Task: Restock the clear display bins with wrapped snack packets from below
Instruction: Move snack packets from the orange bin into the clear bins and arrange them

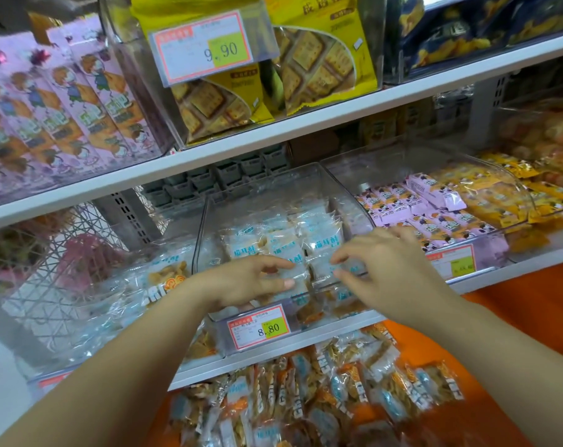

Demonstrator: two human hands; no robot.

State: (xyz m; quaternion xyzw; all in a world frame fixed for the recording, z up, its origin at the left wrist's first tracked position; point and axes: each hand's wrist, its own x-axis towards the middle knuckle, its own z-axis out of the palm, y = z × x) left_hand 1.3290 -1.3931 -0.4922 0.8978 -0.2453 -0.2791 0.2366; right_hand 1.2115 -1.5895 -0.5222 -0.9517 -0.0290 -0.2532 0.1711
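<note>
A clear display bin on the middle shelf holds several pale wrapped snack packets with blue lettering. My left hand reaches over the bin's front lip and pinches one clear packet between thumb and fingers. My right hand hovers beside it at the bin's opening, fingers bent and spread, fingertips touching the front packets. Below the shelf, a heap of the same wrapped snack packets lies in an orange container.
A price tag reading 8.80 hangs on the bin front. A neighbouring bin on the right holds purple and orange packets. Another clear bin sits left. Yellow biscuit bags and pink boxes fill the upper shelf.
</note>
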